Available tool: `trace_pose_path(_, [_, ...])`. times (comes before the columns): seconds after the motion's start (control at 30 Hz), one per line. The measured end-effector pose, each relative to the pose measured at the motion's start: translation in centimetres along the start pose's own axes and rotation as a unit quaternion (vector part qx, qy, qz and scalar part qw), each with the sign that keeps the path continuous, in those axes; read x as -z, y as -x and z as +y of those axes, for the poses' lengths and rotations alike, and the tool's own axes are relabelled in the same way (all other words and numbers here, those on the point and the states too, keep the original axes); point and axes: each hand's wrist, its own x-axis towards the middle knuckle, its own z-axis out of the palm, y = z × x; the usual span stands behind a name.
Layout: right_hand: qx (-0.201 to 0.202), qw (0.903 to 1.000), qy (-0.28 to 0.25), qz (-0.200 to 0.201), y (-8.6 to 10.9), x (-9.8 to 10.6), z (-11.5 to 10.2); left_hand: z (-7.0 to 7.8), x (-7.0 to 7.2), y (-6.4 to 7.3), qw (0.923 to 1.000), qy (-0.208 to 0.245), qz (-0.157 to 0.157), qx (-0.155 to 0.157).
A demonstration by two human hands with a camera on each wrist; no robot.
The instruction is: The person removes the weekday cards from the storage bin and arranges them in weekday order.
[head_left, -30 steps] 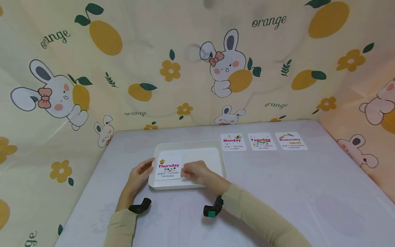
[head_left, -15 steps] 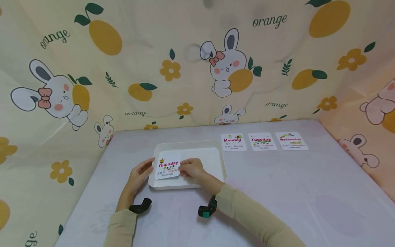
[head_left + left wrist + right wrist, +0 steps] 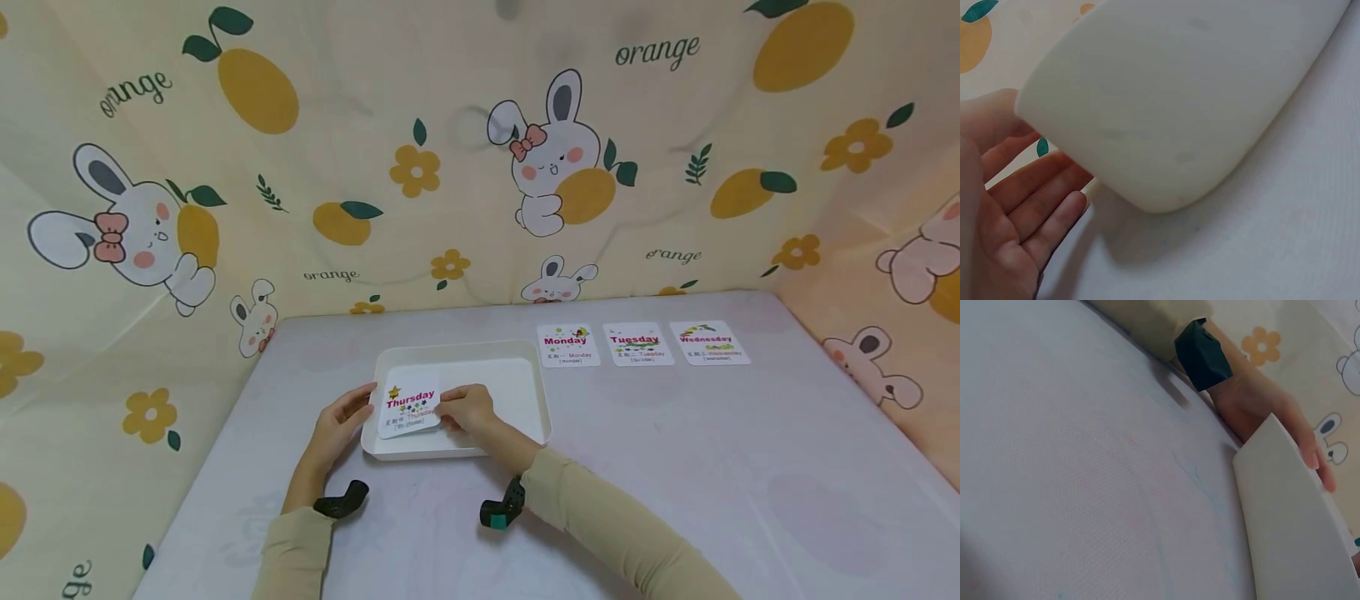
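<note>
A white card printed "Thursday" point(image 3: 408, 404) lies at the left end of a shallow white tray point(image 3: 536, 400), its right side raised a little. Pinched at that right edge, it is held by the right hand's point(image 3: 467, 410) thumb and fingers. A white edge shows beneath its lower side. The left hand point(image 3: 339, 427) touches the tray's left wall with relaxed, fairly straight fingers. In the left wrist view that hand point(image 3: 1022, 212) lies against the tray's outer side point(image 3: 1166, 106). The right wrist view catches the left hand point(image 3: 1260, 403) at the tray's rim.
Behind and right of the tray, cards reading Monday point(image 3: 567, 346), Tuesday point(image 3: 638, 344) and Wednesday point(image 3: 709, 343) lie in a row on the pale tabletop point(image 3: 675, 467). A patterned cloth wall point(image 3: 450, 75) rises along the table's back edge.
The right hand has shifted slightly left and now pinches the Thursday card's right edge. That card has tilted, its right side lifting. The left hand stays in place.
</note>
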Motion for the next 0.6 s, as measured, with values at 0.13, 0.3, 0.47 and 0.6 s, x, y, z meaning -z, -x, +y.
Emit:
trace_pose_path(0.13, [-0.007, 0.9998, -0.019, -0.008, 0.05, 0.20, -0.17, 0.13, 0.03, -0.05, 0.9997, 0.008, -0.008, 0.020])
trace_pose_path(0.3, [-0.011, 0.9990, -0.037, -0.021, -0.06, 0.44, -0.34, 0.29, 0.04, 0.04, 0.9997, 0.010, -0.011, 0.021])
trace_pose_path(0.47, [-0.020, 0.9985, -0.038, -0.032, -0.13, 0.55, -0.48, 0.32, -0.01, 0.03, 0.9996, 0.005, -0.010, 0.025])
trace_pose_path(0.6, [-0.024, 0.9981, -0.040, -0.041, -0.20, 0.56, -0.33, 0.27, -0.02, -0.03, 0.9995, 0.001, -0.010, 0.032])
